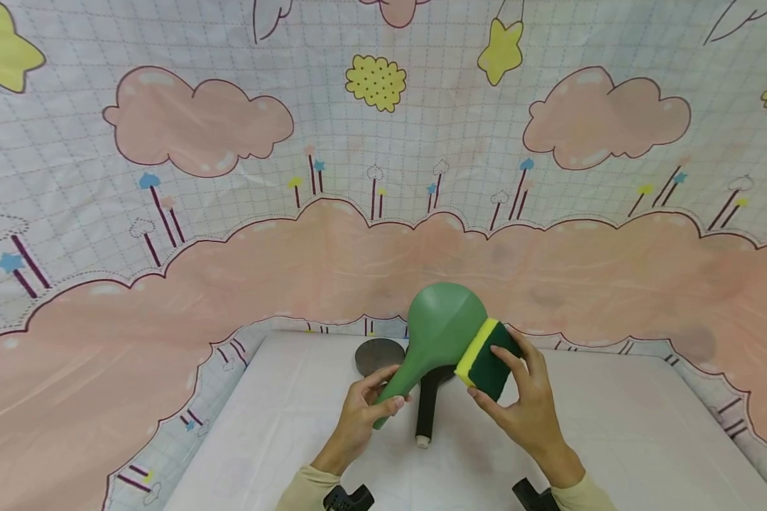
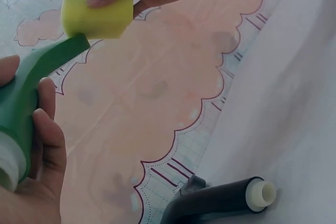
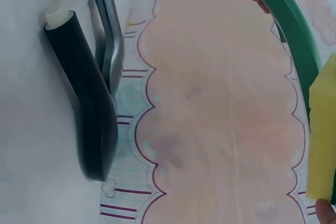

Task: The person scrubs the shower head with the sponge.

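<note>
My left hand grips a green handheld shower head by its handle, the round head pointing up and away. In the left wrist view a pale connector shows at the handle's end. My right hand pinches a yellow sponge with a dark green scouring side between thumb and fingers. The yellow side meets the right edge of the shower head. In the right wrist view the sponge stands against the green rim, with only a fingertip of the right hand visible.
Below the hands, a black shower head lies on the white table, its pale connector toward me. Left of it is a grey shower head, partly behind the green one. A patterned cloth rises behind the table.
</note>
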`<state>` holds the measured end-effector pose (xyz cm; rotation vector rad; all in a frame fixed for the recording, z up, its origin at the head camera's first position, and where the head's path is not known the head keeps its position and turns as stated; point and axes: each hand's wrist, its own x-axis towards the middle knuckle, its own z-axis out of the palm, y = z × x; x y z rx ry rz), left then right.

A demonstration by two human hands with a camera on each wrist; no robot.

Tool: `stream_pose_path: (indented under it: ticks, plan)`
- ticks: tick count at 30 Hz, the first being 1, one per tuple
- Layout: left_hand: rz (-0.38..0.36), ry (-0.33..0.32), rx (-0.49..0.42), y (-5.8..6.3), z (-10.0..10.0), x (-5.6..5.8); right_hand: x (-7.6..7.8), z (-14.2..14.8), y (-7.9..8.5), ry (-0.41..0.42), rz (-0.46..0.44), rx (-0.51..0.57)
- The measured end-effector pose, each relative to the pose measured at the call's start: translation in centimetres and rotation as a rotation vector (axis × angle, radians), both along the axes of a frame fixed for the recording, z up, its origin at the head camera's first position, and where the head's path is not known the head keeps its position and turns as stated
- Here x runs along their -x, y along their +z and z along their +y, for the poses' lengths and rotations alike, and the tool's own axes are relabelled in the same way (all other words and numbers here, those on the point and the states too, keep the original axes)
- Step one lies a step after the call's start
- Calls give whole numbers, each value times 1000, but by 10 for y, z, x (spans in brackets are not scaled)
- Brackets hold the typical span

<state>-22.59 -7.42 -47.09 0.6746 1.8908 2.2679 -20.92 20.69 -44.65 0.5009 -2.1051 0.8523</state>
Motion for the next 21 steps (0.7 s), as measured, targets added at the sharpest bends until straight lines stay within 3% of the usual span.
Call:
stream_pose_path:
  ticks: [9,21]
  plan:
    - [-62,-27,-118,2,3,-2,1,-8,7,18,154,0]
    - [-128,-35,-169,4,8,-4,8,-17,15,41,141,80]
